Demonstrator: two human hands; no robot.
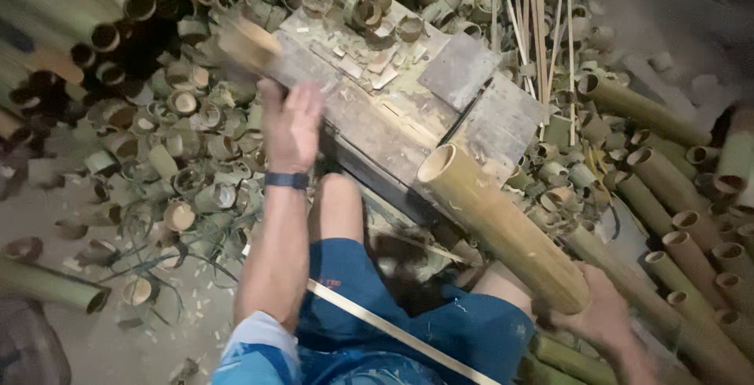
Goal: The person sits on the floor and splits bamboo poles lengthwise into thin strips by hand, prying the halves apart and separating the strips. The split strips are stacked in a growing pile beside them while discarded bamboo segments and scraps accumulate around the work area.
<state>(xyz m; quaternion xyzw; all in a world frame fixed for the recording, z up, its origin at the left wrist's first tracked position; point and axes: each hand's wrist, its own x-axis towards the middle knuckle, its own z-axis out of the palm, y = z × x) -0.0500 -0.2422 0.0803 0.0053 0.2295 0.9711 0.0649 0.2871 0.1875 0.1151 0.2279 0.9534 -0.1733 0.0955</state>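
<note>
The left hand [292, 127] is raised over the wooden block [408, 110] with its fingers closed on a short bamboo piece [250, 44], which is blurred. A dark wristband [287, 180] sits on this wrist. The right hand [601, 314] holds the lower end of a long bamboo tube [503, 228]; the fingers wrap under it, and the open top end leans on the near edge of the block. Small chips and cut bamboo rings [369, 8] lie on the far part of the block. At left, a big heap of short rings [181, 102] covers the floor. At right, many long bamboo poles [683, 251] lie close together. A thin bamboo strip [393, 330] crosses the blue shorts [440, 330].
</note>
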